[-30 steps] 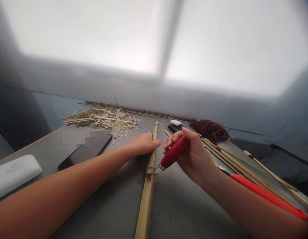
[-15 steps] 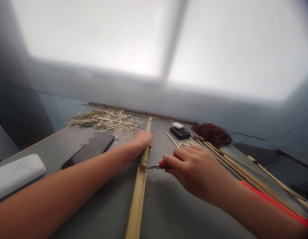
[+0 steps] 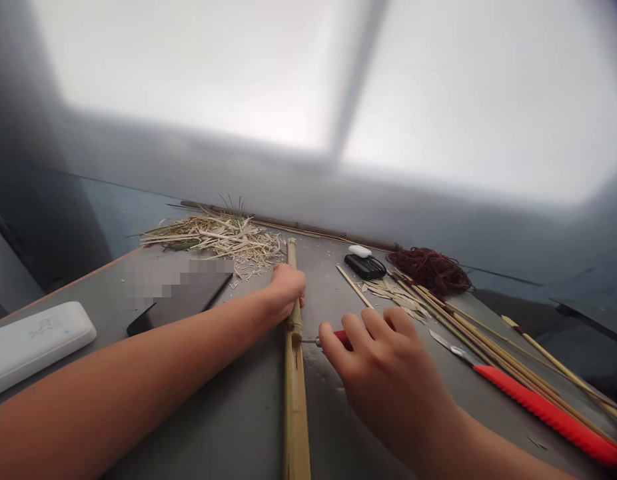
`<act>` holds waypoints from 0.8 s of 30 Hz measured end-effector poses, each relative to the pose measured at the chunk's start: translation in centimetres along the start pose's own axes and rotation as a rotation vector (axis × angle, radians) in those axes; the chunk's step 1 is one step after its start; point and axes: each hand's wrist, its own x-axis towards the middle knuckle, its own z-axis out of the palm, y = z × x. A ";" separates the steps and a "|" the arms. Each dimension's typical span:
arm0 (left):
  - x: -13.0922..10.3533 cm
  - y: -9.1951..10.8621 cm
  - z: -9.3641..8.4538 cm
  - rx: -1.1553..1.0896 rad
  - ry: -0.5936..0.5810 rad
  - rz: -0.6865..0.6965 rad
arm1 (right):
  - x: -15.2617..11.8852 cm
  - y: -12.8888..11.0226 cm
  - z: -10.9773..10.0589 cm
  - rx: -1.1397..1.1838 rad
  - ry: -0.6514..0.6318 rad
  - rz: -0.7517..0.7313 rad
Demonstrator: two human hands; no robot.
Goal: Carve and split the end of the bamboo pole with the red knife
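Note:
A long bamboo piece (image 3: 297, 407) lies lengthwise on the grey table, cut open along its near part and round at its far end. My left hand (image 3: 287, 288) is closed around the round part, just beyond a node. In my right hand (image 3: 383, 360) is a small carving knife (image 3: 341, 339) with a red handle and a metal collar. Its thin blade points left and meets the bamboo at the node, where the open part begins. My right fingers hide most of the handle.
Bamboo shavings (image 3: 223, 237) are heaped at the back left. A dark flat device (image 3: 183, 307) and a white case (image 3: 43, 343) lie left. To the right are a black box (image 3: 366, 266), dark red cord (image 3: 431, 268), thin bamboo sticks (image 3: 481, 343) and a red-handled knife (image 3: 538, 400).
The bamboo has turned, its near end swinging right and its open face shifting. My right hand has moved slightly, its blade still at the node. The red-handled knife has come into fuller view.

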 end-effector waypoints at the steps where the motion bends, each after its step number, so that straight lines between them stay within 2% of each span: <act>1: 0.1 -0.1 0.0 -0.016 -0.003 -0.004 | 0.0 -0.1 0.1 -0.003 0.013 -0.004; 5: 0.4 -0.3 0.0 -0.172 -0.024 -0.019 | -0.2 -0.1 0.5 0.018 0.032 -0.021; 10: 1.1 -0.5 0.1 -0.327 -0.042 -0.004 | -0.1 0.5 1.2 0.124 -0.050 -0.007; 13: 1.4 -0.7 0.2 -0.334 -0.031 -0.019 | 0.0 0.5 1.4 0.155 -0.094 -0.007; 19: 1.6 -1.0 0.2 -0.238 -0.021 0.043 | -0.4 -0.1 1.5 0.092 0.019 -0.011; 24: 1.4 -1.0 0.1 -0.294 -0.027 0.022 | -0.4 0.4 2.2 0.260 -0.079 0.045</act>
